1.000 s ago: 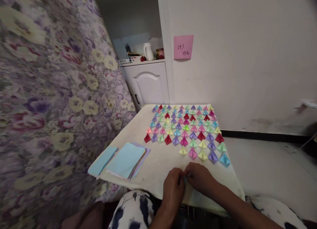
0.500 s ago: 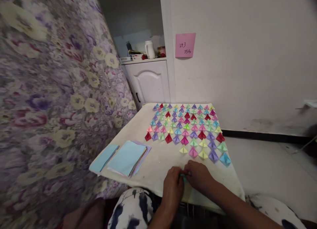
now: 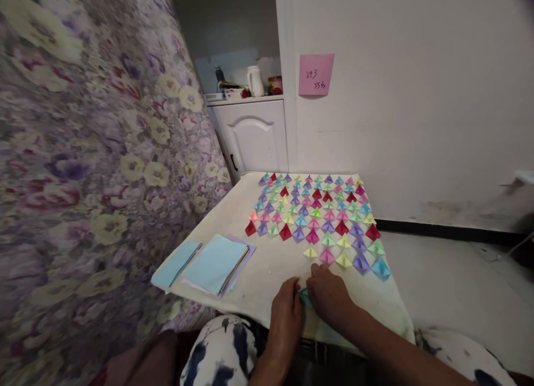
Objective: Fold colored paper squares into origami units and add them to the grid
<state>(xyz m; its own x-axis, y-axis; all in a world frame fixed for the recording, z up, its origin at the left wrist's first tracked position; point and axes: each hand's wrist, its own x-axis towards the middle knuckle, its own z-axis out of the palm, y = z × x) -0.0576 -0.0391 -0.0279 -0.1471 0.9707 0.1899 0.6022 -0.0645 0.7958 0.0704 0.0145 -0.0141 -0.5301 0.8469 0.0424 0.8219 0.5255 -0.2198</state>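
A small piece of folded teal paper (image 3: 305, 297) sits between my two hands near the front edge of the table. My left hand (image 3: 287, 305) grips its left side with bent fingers. On its other side, my right hand (image 3: 329, 291) has its fingers curled against the paper and hides part of it. Just beyond my hands, rows of small folded paper pieces (image 3: 327, 256) in many colours cover the right and far part of the table.
The cream-covered table (image 3: 267, 269) carries a stack of coloured paper sheets (image 3: 217, 263) and a smaller blue stack (image 3: 177, 262) at its left. A floral curtain (image 3: 125, 180) hangs along the left. Behind stand a white cabinet (image 3: 258, 135) and a wall with a pink note (image 3: 316, 74).
My hands have moved slightly apart, and more of the teal paper shows between them. The view has shifted a little.
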